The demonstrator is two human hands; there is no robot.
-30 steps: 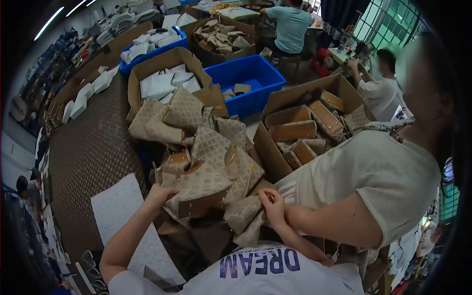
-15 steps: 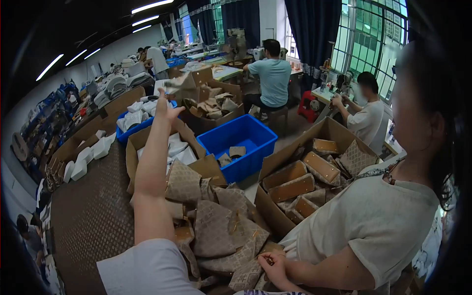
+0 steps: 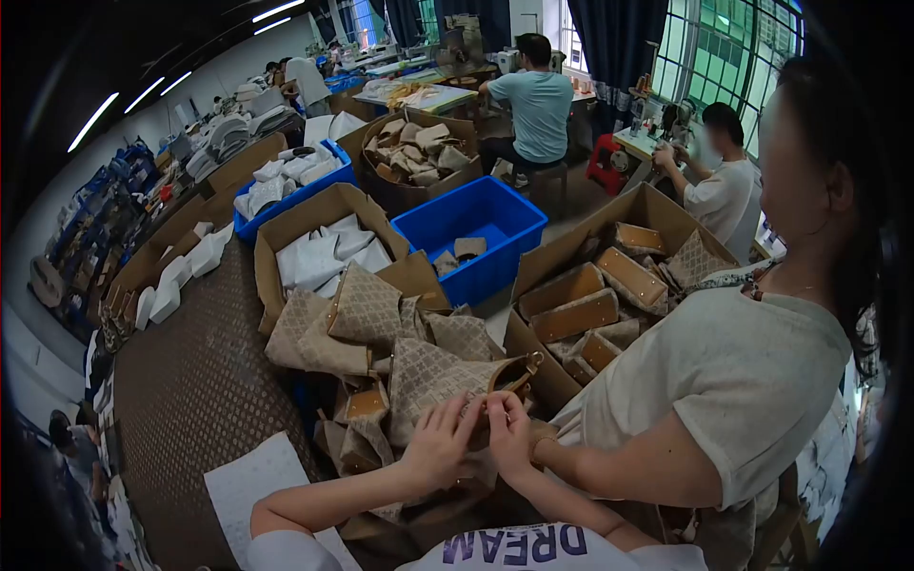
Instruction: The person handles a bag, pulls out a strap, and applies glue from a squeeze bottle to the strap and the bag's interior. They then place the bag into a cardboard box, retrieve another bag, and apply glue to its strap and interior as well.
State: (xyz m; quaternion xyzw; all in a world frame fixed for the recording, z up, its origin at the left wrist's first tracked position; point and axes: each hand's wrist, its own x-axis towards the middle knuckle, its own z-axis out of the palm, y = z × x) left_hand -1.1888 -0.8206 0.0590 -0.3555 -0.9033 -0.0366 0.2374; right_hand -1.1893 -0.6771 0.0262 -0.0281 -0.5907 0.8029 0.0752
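- Your left hand (image 3: pixel 441 447) lay across the patterned handbag (image 3: pixel 433 376), fingers extended; its grip could not be told.
- Your right hand (image 3: pixel 509 436) pinched the handbag's edge.
- The handbag sat near centre, left of the cardboard box (image 3: pixel 583 234).

Hands (image 3: pixel 441 444) on patterned bag (image 3: pixel 427 376), blue bin (image 3: pixel 495 270)

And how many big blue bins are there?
2. One blue bin is behind the white-filled cardboard box; another blue bin is right of that box. Others may be hidden: an unclear blue patch shows beside the bags.
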